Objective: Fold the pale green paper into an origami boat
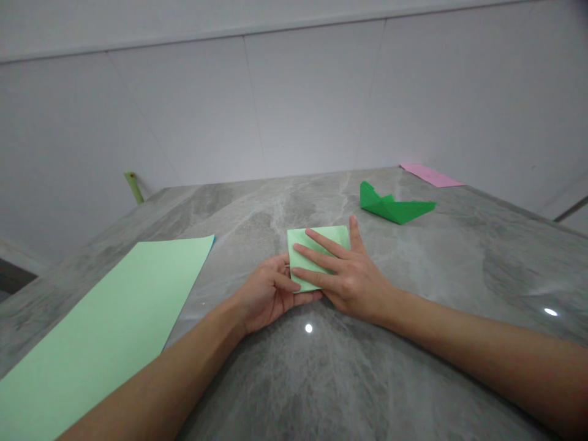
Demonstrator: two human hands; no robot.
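Head view: hands (269, 294) (344, 272) cover paper (321, 236); boat (395, 208), seemingly, beyond.

I see open worktop (463, 269) at right; a green sheet (105, 318) covers lower left, folded paper (321, 236) lies centre, and a paper boat (392, 207) sits upper right.

folded paper (321, 236): near half hidden under right hand (349, 275) | large green sheet (114, 318): cut by bottom-left edge
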